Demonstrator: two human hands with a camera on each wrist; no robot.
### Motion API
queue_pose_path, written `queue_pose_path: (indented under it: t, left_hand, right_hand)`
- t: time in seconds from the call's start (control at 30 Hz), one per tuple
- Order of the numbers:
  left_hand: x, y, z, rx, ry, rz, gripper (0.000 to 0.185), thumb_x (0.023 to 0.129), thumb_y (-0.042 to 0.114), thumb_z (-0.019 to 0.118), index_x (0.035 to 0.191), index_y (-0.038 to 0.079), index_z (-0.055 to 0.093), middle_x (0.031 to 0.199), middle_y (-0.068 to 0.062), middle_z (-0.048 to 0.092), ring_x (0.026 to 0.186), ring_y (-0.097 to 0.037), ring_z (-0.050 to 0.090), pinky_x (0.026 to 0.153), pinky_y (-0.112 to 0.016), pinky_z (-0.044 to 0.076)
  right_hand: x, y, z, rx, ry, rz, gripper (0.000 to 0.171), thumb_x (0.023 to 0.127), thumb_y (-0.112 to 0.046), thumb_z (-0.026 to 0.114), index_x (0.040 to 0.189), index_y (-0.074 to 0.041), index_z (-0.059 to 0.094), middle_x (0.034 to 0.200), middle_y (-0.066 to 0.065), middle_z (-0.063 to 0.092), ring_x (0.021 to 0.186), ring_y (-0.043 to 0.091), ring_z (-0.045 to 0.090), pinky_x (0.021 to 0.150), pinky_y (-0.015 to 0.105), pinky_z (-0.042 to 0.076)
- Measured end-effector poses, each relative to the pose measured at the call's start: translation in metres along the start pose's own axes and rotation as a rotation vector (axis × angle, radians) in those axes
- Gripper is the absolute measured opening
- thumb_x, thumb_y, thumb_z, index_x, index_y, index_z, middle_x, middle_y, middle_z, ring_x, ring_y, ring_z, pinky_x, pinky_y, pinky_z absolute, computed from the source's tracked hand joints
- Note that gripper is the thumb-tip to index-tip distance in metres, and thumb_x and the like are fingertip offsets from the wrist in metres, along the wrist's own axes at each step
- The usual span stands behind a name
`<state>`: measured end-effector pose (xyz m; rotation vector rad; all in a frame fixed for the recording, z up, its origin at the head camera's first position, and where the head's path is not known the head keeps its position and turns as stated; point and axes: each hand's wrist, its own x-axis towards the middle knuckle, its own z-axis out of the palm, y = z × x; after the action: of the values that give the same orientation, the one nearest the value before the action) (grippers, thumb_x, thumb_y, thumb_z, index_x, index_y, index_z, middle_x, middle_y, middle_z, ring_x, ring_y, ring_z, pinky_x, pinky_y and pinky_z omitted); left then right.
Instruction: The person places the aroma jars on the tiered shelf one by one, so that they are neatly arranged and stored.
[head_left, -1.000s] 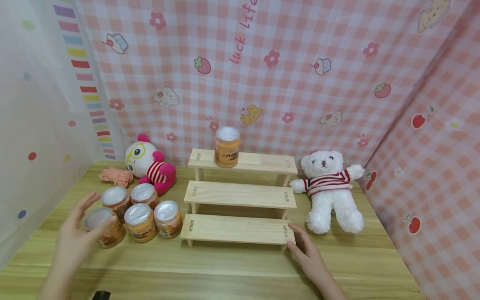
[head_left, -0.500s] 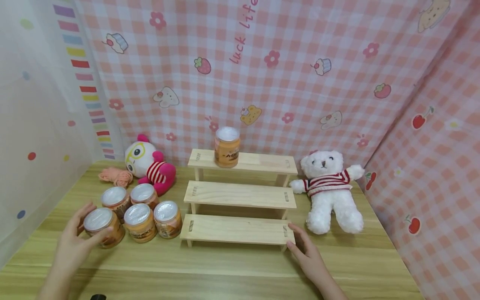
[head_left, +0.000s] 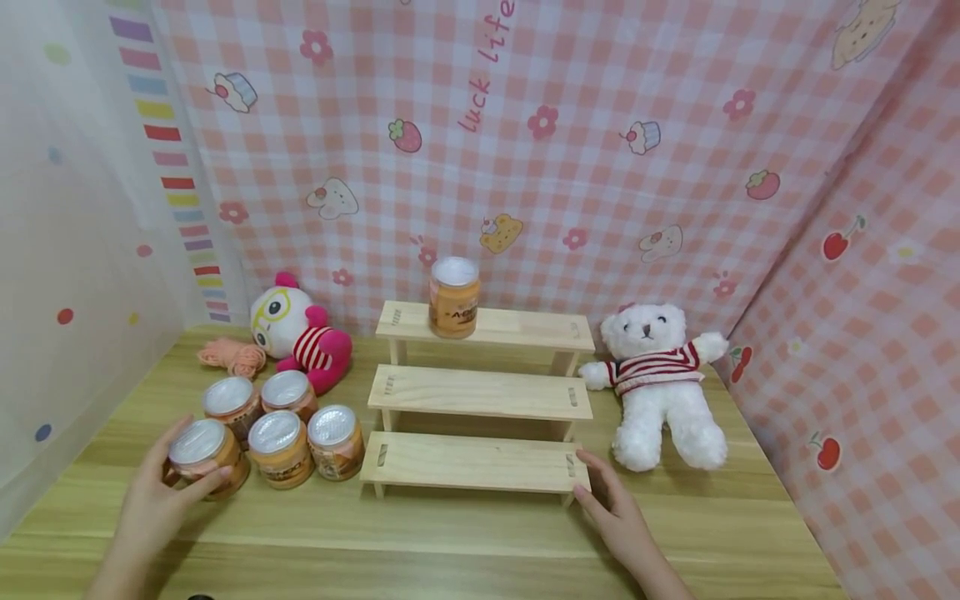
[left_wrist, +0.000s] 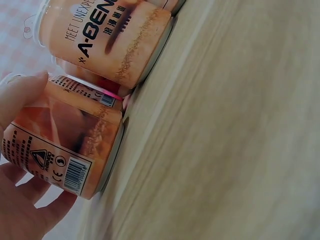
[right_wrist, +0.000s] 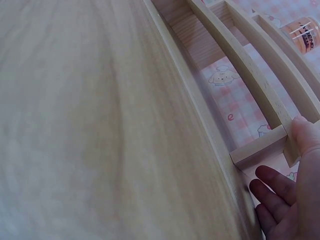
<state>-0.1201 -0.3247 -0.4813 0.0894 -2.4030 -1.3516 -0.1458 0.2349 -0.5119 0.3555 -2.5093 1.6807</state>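
Orange and foil-topped, the jar at the front left of the cluster, well to the left of the wooden step shelf, stands on the counter with the left hand wrapped around it, thumb on the near side and fingers curled round the far side; the wrist view shows the thumb pressed high on the label. The right hand lies relaxed and grasping nothing, fingertips against the right end of the shelf's lowest step. A good lift here probably means gripping the jar below the lid, keeping it upright, and raising it straight so it does not knock the three neighbouring jars just beside it, while the right hand steadies the shelf. Compared with a second ago, the left hand, then spread and hovering at the jar, has closed round it; the right hand and the jar on the top step have not moved.
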Motion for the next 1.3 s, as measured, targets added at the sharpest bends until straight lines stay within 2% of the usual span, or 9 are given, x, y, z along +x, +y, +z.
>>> queue_pose_path:
  t: [0.2,0.33,0.47,0.8,0.93,1.17,1.3]
  left_hand:
    - [0.0,0.0,0.001,0.006,0.044,0.013,0.084,0.078,0.0,0.078,0.148,0.002,0.03,0.136,-0.023,0.038,0.1,0.012,0.037,0.079,-0.002,0.036]
    - [0.0,-0.002,0.002,0.002,0.063,0.007,0.082,0.077,-0.001,0.078,0.146,0.003,0.035,0.13,-0.003,0.043,0.098,0.011,0.04,0.076,-0.003,0.039]
    - [0.0,-0.003,0.001,-0.006,0.074,0.009,0.079,0.076,-0.003,0.078,0.144,0.002,0.038,0.125,0.014,0.042,0.097,0.01,0.043,0.073,-0.005,0.042]
    - [-0.001,0.006,0.001,-0.019,0.102,-0.014,0.076,0.077,-0.001,0.078,0.143,0.003,0.041,0.117,0.022,0.043,0.093,0.008,0.047,0.071,-0.006,0.042]
    - [-0.001,0.01,-0.002,-0.014,0.11,-0.021,0.076,0.077,-0.002,0.077,0.144,0.006,0.041,0.121,0.019,0.042,0.092,0.008,0.046,0.071,-0.005,0.041]
    - [0.0,0.024,-0.011,0.009,0.112,-0.096,0.078,0.078,0.007,0.08,0.145,0.016,0.043,0.128,-0.001,0.046,0.09,0.009,0.045,0.071,-0.005,0.041]
    - [0.003,0.034,-0.016,0.022,0.127,-0.112,0.078,0.076,0.009,0.081,0.145,0.017,0.044,0.13,-0.008,0.047,0.089,0.007,0.046,0.068,-0.007,0.044]
  right_hand:
    - [0.0,0.0,0.0,-0.003,0.003,0.008,0.045,0.095,-0.015,0.06,0.138,-0.015,0.047,0.141,0.018,0.045,0.127,0.032,0.04,0.098,0.018,0.032]
    - [0.0,0.0,0.001,-0.001,0.007,0.005,0.045,0.095,-0.014,0.06,0.138,-0.015,0.048,0.139,0.017,0.048,0.126,0.032,0.043,0.097,0.019,0.035]
    - [0.0,0.001,0.001,0.004,0.009,-0.001,0.045,0.095,-0.013,0.061,0.138,-0.015,0.048,0.138,0.016,0.049,0.124,0.032,0.045,0.096,0.02,0.037]
    - [-0.001,0.001,0.001,0.008,0.007,-0.009,0.045,0.095,-0.013,0.06,0.138,-0.013,0.048,0.141,0.017,0.045,0.127,0.033,0.042,0.097,0.017,0.034]
    - [-0.001,0.0,0.001,0.004,0.007,-0.008,0.045,0.095,-0.013,0.06,0.138,-0.014,0.048,0.142,0.017,0.044,0.127,0.032,0.041,0.097,0.017,0.033]
    - [0.0,0.0,0.0,-0.006,0.008,-0.003,0.045,0.095,-0.014,0.06,0.138,-0.014,0.048,0.142,0.016,0.044,0.127,0.032,0.041,0.098,0.018,0.033]
    - [-0.001,-0.001,0.001,-0.008,0.008,0.0,0.045,0.095,-0.014,0.06,0.138,-0.014,0.048,0.142,0.016,0.045,0.126,0.032,0.042,0.098,0.019,0.034]
